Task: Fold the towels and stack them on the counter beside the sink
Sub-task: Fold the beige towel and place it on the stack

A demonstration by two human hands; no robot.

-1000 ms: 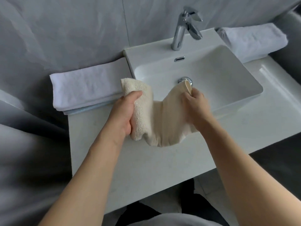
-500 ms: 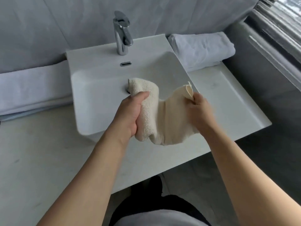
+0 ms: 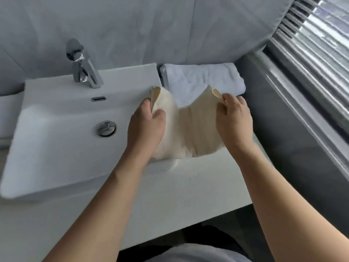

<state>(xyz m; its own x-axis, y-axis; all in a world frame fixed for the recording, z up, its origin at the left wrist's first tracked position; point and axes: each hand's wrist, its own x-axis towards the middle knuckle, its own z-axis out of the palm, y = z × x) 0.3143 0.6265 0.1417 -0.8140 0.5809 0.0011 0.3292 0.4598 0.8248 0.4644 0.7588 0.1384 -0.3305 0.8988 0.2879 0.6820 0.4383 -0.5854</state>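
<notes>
Cream towel, soft and limp, hangs over the worktop right of the sink, left hand and right hand each pinching an upper corner, the proper holds.

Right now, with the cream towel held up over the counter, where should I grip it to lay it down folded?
Keep to the two upper corners. The left hand grips one bunched corner and the right hand pinches the other, so the cream towel hangs slack between them. Come from above, then lower it toward the counter in front of the folded white towel.
</notes>
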